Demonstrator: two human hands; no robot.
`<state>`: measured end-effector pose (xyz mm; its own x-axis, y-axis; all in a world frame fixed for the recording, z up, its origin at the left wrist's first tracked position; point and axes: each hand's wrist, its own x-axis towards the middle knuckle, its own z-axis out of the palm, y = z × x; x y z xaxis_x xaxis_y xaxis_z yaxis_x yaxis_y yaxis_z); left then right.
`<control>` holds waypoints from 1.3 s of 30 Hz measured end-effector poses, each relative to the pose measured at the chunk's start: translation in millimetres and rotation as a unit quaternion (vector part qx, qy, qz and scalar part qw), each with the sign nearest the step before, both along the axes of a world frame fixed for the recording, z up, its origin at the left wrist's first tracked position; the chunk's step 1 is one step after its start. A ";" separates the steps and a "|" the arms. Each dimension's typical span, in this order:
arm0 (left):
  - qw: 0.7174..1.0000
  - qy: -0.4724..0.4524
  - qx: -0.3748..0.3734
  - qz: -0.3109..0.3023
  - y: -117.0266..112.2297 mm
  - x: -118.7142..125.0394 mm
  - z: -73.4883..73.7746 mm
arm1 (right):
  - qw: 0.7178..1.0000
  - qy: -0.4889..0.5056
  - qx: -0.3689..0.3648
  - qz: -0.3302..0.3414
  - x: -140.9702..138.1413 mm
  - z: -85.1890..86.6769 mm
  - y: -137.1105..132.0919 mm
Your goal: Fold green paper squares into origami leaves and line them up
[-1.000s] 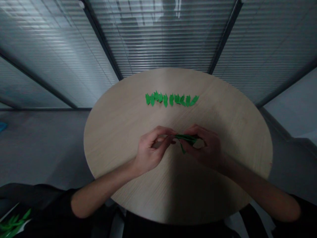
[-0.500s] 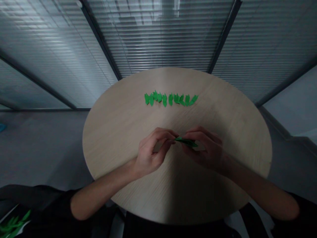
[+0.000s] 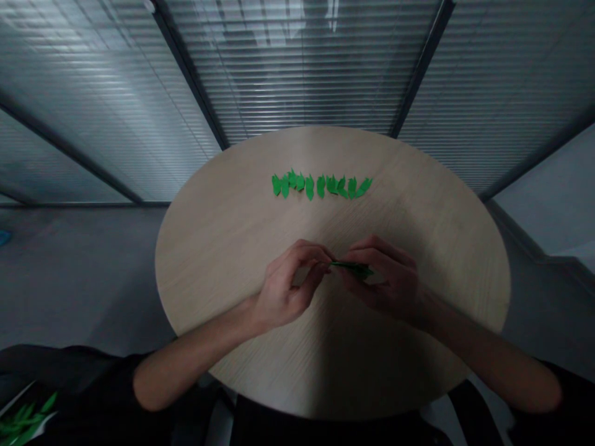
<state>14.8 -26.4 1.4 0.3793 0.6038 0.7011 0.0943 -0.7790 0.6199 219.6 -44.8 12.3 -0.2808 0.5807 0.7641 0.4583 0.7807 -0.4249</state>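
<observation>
Both hands are up off the surface, close together near the middle of a round, pale wood-grain table. The left hand (image 3: 289,286) and the right hand (image 3: 388,279) are curled inward, with the fingertips of each closing on a narrow green strip (image 3: 354,268), which looks like folded paper. The strip sits between them, just above the table and nearer the person than the row beyond. Held from both sides like that, it stays steady and in plain view, with each hand controlling one end. Exactly how the fingers grip it is partly hidden, as they cover much of it.

Farther across the surface (image 3: 232,260), a neat row of small green paper leaves (image 3: 320,186) runs side to side, the pieces almost touching or slightly overlapping. Lined up well away from the hands, they seem to be kept out of the way of the work and easy to see. Down at the lower left, beside a black sleeve (image 3: 93,371), more green leaves (image 3: 23,426) lie bunched on something pale, close to the person's side, perhaps within easy reach. Gray floor (image 3: 79,279) surrounds the table, and a small blue object (image 3: 4,238) shows at the left edge. Beyond stand glass panels with slatted blinds (image 3: 302,68).
</observation>
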 end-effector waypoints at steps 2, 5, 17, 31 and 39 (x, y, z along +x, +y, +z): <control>1.000 0.003 -0.012 -0.005 -0.5 0.2 0.0 | 1.000 0.005 -0.005 0.002 0.0 1.1 -0.3; 0.999 -0.011 -0.047 -0.018 -1.4 0.7 -1.0 | 1.000 0.019 -0.019 0.010 -0.1 1.7 -0.1; 0.995 -0.030 -0.093 -0.035 -1.2 1.3 -0.6 | 0.997 0.049 -0.060 0.026 1.1 1.8 0.4; 0.979 -0.059 -0.197 -0.012 0.2 3.3 -0.3 | 0.989 0.072 -0.124 0.040 4.2 -0.4 5.3; 0.969 -0.087 -0.230 -0.016 1.3 4.8 -5.6 | 0.985 0.064 -0.150 0.060 7.3 -0.3 7.7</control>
